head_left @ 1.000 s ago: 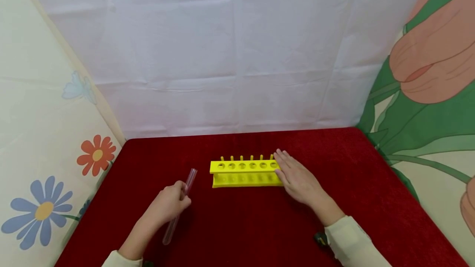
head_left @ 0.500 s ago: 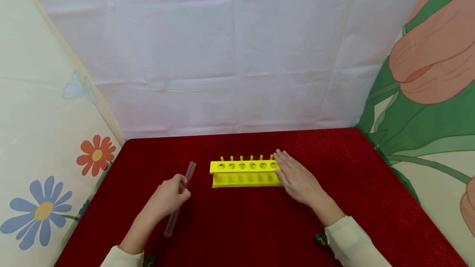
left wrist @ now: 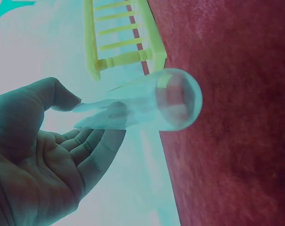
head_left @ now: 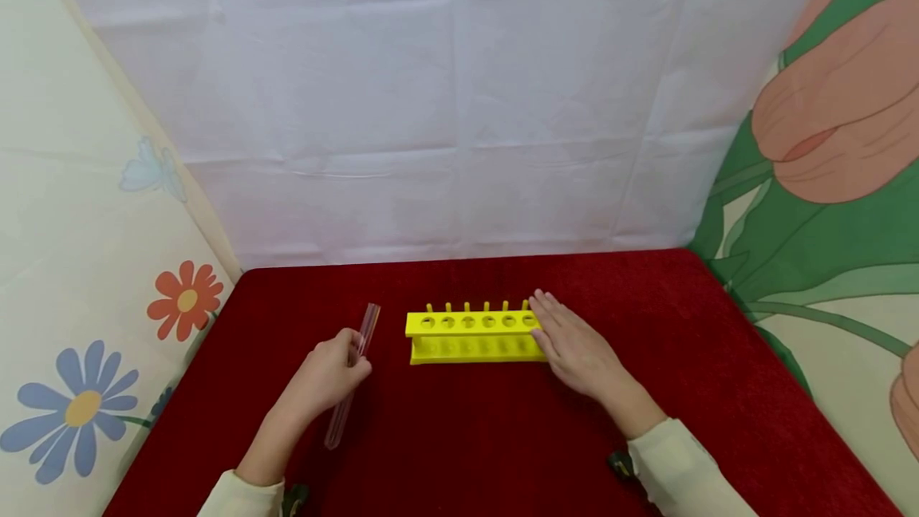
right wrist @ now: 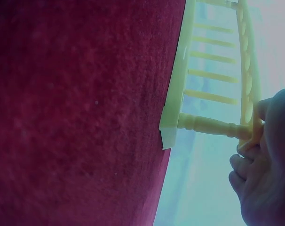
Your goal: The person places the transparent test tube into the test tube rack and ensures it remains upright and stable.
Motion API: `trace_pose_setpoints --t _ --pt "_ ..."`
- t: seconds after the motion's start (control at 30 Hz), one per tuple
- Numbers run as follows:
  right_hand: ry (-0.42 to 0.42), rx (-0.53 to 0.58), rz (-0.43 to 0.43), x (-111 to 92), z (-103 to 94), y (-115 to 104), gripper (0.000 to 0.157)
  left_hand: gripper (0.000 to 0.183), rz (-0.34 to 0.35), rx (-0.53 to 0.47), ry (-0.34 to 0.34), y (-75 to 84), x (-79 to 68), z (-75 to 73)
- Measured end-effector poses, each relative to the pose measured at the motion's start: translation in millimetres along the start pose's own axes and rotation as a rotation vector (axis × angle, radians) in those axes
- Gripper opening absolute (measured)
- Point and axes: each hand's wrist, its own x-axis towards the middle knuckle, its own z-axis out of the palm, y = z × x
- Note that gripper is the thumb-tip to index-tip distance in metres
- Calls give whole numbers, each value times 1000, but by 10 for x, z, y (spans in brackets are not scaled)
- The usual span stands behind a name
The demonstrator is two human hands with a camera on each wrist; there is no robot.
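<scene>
A clear test tube (head_left: 341, 419) is pinched between the thumb and fingers of my left hand (head_left: 326, 373), left of the rack. It slants, its far end pointing away and toward the back; in the left wrist view the near end of the tube (left wrist: 180, 100) is rounded. The yellow test tube rack (head_left: 477, 348) stands mid-table with a row of holes along its top and pegs behind. At its right end my right hand (head_left: 577, 349) holds the top plate, thumb along the front; the right wrist view has the fingers at the end of the rack (right wrist: 208, 126).
The rack stands on a table with a red velvety cloth (head_left: 459, 453). A white sheet (head_left: 459, 102) hangs behind the far edge. Flower-printed panels border the left (head_left: 79, 262) and right (head_left: 826, 182) sides.
My left hand has shifted slightly forward with the tube, which now lies a little farther from me. The right hand and the rack have stayed where they were.
</scene>
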Motion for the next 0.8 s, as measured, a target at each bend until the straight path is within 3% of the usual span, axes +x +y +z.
trace_pose_setpoints --t 0.8 --pt "-6 0 1 4 -2 17 53 35 32 -43 25 192 42 0"
